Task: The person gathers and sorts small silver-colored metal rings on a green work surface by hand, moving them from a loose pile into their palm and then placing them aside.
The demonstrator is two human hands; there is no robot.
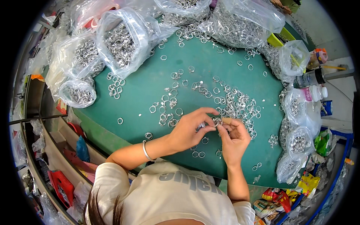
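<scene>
While both hands met above the near half of the green tabletop, a silvery metal ring sat between their fingertips; the left hand pinched it from the left with thumb and fingers, the right hand gripped it from the right, so neither was clearly nearer; because fingers partly covered it, I could not tell which way its axis pointed. It looked small, shiny and pale grey, its finer detail too blurred to read; more silvery metal showed by the left fingers, though whether that hand grasped several pieces could not be told. Just beyond the fingertips, toward the right, lay a dense heap of loose rings, closer to the right hand; a thinner scatter of rings spread beyond the left forearm; clear plastic bags of similar rings lined the far side, smaller bags the right edge; a silver bangle circled the left wrist.
</scene>
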